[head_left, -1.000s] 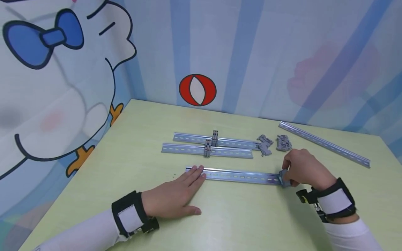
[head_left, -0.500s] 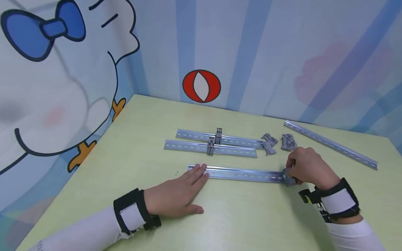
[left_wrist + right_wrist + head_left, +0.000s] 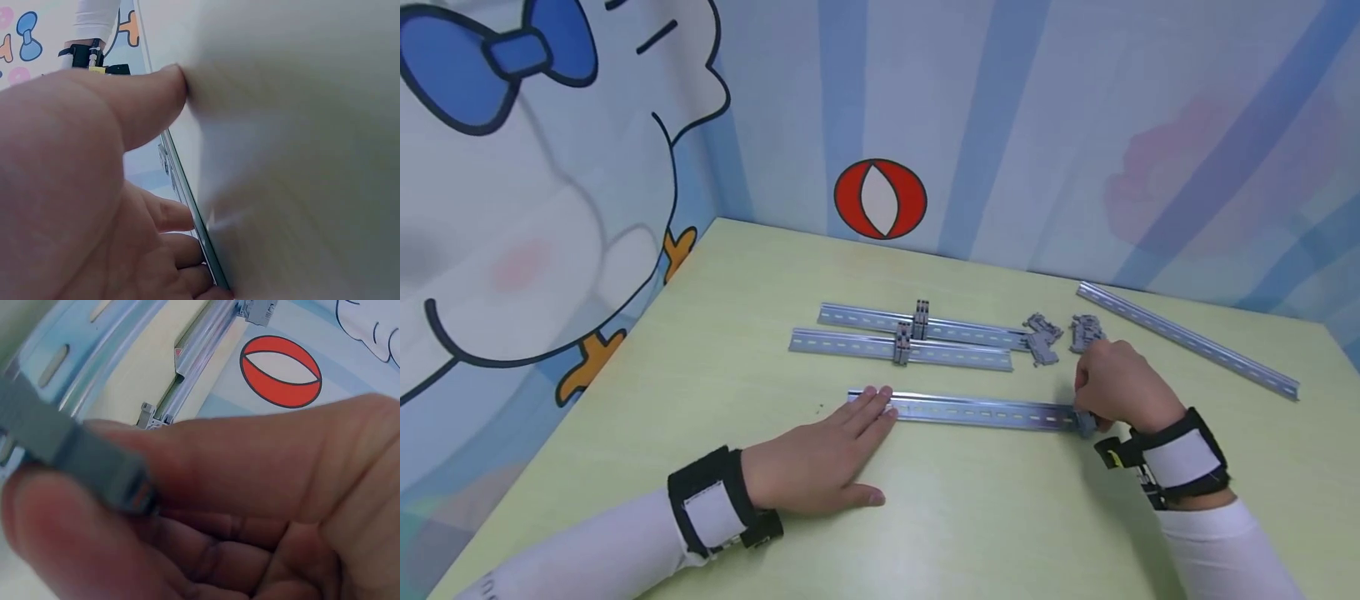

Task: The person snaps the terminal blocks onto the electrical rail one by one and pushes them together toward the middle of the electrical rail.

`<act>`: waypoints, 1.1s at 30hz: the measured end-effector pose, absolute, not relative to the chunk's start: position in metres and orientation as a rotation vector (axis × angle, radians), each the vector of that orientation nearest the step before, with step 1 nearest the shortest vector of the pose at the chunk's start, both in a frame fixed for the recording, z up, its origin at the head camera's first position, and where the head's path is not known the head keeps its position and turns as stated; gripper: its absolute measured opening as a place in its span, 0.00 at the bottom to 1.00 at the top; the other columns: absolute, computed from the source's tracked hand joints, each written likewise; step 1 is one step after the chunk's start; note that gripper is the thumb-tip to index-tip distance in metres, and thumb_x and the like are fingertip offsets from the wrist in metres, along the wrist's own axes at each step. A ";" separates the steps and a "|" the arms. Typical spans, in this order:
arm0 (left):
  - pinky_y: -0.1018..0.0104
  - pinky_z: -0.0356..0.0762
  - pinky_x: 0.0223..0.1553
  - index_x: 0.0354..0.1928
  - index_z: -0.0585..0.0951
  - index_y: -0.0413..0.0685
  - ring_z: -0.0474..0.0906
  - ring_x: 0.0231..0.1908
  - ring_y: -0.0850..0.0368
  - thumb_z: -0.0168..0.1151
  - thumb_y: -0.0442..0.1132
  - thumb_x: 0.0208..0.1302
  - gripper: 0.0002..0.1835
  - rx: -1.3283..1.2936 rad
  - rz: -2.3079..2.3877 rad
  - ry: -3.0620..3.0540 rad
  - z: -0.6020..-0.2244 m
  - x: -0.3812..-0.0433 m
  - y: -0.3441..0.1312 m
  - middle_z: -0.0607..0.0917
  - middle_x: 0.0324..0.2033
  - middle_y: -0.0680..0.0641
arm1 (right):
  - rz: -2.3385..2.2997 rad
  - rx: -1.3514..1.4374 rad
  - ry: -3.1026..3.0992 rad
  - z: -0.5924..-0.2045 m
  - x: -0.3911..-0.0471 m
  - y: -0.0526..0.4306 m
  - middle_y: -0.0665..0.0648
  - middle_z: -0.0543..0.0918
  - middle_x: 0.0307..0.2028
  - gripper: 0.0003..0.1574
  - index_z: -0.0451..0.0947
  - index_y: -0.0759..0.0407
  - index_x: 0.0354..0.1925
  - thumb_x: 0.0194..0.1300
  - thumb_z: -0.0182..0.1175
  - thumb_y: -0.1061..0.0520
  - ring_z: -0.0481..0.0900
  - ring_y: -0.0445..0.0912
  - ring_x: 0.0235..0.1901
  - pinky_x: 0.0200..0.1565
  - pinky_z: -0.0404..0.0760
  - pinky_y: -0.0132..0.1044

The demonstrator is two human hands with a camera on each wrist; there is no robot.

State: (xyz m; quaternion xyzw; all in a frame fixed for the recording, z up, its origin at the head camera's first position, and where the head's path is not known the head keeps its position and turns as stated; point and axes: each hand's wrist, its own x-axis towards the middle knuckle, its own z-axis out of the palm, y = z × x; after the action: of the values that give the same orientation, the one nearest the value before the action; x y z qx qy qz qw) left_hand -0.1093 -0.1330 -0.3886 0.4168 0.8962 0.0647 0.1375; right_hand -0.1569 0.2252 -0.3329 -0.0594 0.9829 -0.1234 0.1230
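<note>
Slotted silver metal rail (image 3: pixel 977 412) lies near, my left hand (image 3: pixel 816 468) straight-fingered on its left end, my right hand (image 3: pixel 1123 390) pinching a grey plastic block (image 3: pixel 1084 423) at its right end; tilted pressure could, I judge, make the block slip.

This looks like a small assembly corner: a pale yellow-green bench (image 3: pixel 970 508) stands against a left wall (image 3: pixel 445 475) and a back wall (image 3: pixel 1022 142), both covered in cartoon print. A white character (image 3: pixel 542 200) with a blue bow (image 3: pixel 516 52) fills the upper left, and a red-and-white ball (image 3: pixel 880 198) sits at upper centre, playroom fashion. Slotted metal rails (image 3: pixel 1187 339) and grey plastic parts (image 3: pixel 1086 332) look more like workshop stock. Whether home or workshop, I cannot tell.
</note>
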 end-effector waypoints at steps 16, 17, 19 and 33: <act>0.54 0.49 0.76 0.77 0.48 0.41 0.36 0.77 0.48 0.51 0.63 0.68 0.48 1.190 0.176 2.613 -0.387 -0.108 -0.132 0.41 0.79 0.41 | -0.740 -0.259 2.457 -0.315 -0.157 0.275 0.58 0.92 0.35 0.30 0.77 0.74 0.56 0.62 0.66 0.54 0.91 0.45 0.33 0.38 0.88 0.38; 0.53 0.49 0.76 0.77 0.48 0.41 0.36 0.77 0.48 0.51 0.63 0.68 0.48 1.190 0.178 2.609 -0.387 -0.108 -0.132 0.41 0.79 0.41 | -0.781 -0.262 2.420 -0.316 -0.158 0.279 0.59 0.92 0.36 0.31 0.76 0.74 0.57 0.61 0.67 0.54 0.91 0.46 0.34 0.38 0.88 0.37; 0.54 0.49 0.76 0.78 0.48 0.42 0.36 0.77 0.48 0.51 0.63 0.68 0.48 1.191 0.179 2.603 -0.387 -0.108 -0.132 0.41 0.79 0.41 | -0.849 -0.253 2.352 -0.320 -0.159 0.285 0.61 0.91 0.37 0.33 0.75 0.74 0.58 0.61 0.68 0.55 0.91 0.49 0.36 0.39 0.88 0.36; 0.53 0.48 0.76 0.78 0.47 0.41 0.36 0.77 0.46 0.49 0.65 0.68 0.49 1.224 0.158 2.619 -0.391 -0.109 -0.134 0.40 0.78 0.40 | -1.073 -0.260 2.183 -0.335 -0.165 0.298 0.67 0.89 0.43 0.35 0.66 0.83 0.62 0.64 0.64 0.62 0.90 0.52 0.40 0.43 0.88 0.41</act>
State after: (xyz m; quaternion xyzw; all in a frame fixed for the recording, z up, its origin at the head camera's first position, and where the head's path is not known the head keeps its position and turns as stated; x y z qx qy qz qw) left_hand -0.1086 -0.1340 -0.3906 0.4197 0.8977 0.0540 0.1228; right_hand -0.1647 0.2980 -0.3353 -0.1000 0.8390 -0.4124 0.3407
